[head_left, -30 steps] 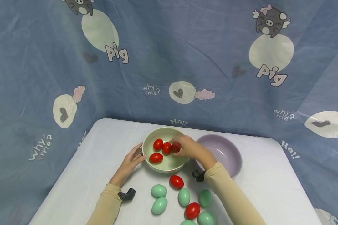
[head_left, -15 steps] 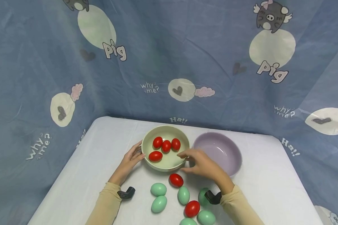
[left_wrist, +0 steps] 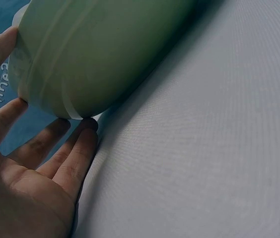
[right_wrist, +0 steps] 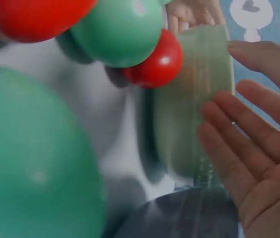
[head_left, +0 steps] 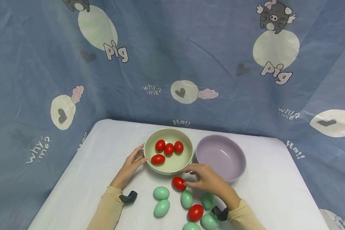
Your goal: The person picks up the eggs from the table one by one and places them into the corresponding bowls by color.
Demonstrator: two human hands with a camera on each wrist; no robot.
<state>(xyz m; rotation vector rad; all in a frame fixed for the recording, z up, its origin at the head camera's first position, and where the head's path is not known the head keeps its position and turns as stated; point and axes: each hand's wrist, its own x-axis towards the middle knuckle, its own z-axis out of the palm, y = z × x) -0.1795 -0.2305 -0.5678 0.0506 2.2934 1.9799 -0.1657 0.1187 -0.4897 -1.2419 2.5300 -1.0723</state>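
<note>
Red egg (head_left: 178,184) lies slanted just left of nearer right hand (head_left: 210,180), loose, empty; left hand (head_left: 130,164) touches bowl (head_left: 172,166), fingers spread.

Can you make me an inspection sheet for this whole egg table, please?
Surface: white table.
Job's things: green bowl with four red eggs inside; purple bowl beside it; two more red eggs and six green eggs in view on the table.
Clutter: nothing seen.
Hands: left hand touches the green bowl's side; right hand, holding nothing, is by the red egg nearest that bowl.
Cables: nothing seen.
Surroundings: blue curtain with pig pictures.
</note>
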